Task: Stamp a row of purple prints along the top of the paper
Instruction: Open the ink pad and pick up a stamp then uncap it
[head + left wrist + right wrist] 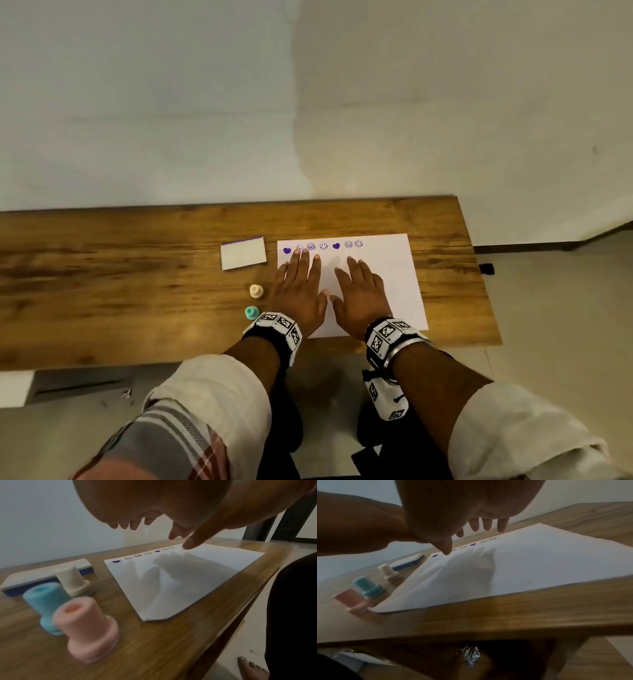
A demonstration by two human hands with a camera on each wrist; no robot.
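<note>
A white paper (383, 274) lies on the wooden table (137, 274). Along its top edge runs a row of purple prints (323, 245), hearts and smiley faces, from the left corner to past the middle. My left hand (299, 284) and right hand (359, 291) are spread flat side by side over the paper, fingers straight, holding nothing. The wrist views show both palms slightly above the sheet, casting shadows on it (171, 572). Left of the paper stand a cream stamp (256, 291), a teal stamp (251, 312) and a pink stamp (85, 628). In the head view my left wristband hides the pink one.
A white-lidded ink pad (243, 253) with a purple edge lies shut just left of the paper's top corner. The table's right end (479, 274) is close to the paper. A wall rises behind the table. My knees sit under the front edge.
</note>
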